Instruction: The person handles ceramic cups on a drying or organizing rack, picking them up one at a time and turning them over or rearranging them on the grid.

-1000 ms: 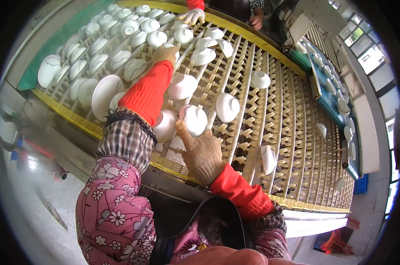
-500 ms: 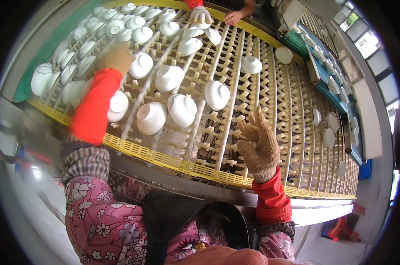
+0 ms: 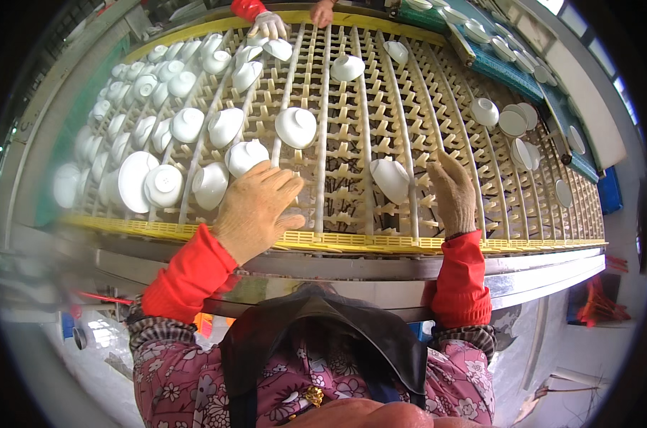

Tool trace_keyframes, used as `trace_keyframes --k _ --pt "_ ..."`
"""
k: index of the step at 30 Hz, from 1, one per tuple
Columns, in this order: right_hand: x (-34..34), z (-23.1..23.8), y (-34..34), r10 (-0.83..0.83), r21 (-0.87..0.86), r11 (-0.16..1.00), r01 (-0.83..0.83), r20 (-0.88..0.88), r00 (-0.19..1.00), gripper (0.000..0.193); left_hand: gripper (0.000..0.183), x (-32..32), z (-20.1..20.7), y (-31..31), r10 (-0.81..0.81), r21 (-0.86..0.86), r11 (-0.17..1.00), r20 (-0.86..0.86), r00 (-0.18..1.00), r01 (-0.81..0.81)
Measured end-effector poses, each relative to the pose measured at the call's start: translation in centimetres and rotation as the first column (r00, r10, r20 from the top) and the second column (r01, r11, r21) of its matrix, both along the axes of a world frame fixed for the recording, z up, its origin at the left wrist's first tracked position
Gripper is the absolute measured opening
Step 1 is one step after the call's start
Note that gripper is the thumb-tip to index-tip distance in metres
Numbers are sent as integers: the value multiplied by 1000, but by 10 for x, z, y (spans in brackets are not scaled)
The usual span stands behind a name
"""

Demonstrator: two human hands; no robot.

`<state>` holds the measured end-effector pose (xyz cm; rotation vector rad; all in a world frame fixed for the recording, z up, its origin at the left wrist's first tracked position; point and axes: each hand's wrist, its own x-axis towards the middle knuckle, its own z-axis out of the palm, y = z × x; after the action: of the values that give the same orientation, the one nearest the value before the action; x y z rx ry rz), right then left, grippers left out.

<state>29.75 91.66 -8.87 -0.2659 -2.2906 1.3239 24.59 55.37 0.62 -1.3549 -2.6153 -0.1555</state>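
A wide belt [image 3: 343,151] of pale pegs and long slats has a yellow strip [image 3: 352,244] along its near edge. White bowls [image 3: 145,87] crowd its left end.

The left hand [image 3: 255,214], in a tan glove with a red sleeve [image 3: 189,276], is over the near edge of the belt, left of its middle. Its fingers are stretched out, with the thumb spread wide. A bowl [image 3: 245,155] sits on the belt just past the knuckles, partly hidden; I cannot tell whether they touch.

The right hand [image 3: 453,198], gloved alike, points up over the near part of the belt, right of its middle. Its fingers are seen edge-on, extended rather than closed. A tilted bowl [image 3: 390,180] rests on the belt just left of them, apart.

At the belt's far edge are a co-worker's white glove [image 3: 268,26] and a bare hand [image 3: 322,13]. Round dishes [image 3: 513,123] lie on the belt's right part; past its far right corner runs a blue-green conveyor [image 3: 489,61] carrying more.
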Motion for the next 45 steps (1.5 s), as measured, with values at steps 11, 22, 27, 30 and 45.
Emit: trace_keyframes --k 11,22,27,30,45 --pt "-29 1 -48 369 74 917 -391 206 906 58 44 -56 -21 -9 281 -281 883 -326 903 -376" --pt "-47 -18 -39 336 -294 867 -402 -248 908 33 31 -3 -45 70 289 172 949 -135 948 -265" --pt "-23 14 -59 393 -575 709 -410 -161 905 43 26 7 -54 115 110 268 960 -115 987 -76" --pt "3 32 -15 322 -63 946 -319 53 945 46 30 18 -42 129 215 227 955 -86 973 -191" --pt "6 -18 229 -316 682 686 254 -35 948 60 72 5 -92 216 93 59 994 59 994 -96"
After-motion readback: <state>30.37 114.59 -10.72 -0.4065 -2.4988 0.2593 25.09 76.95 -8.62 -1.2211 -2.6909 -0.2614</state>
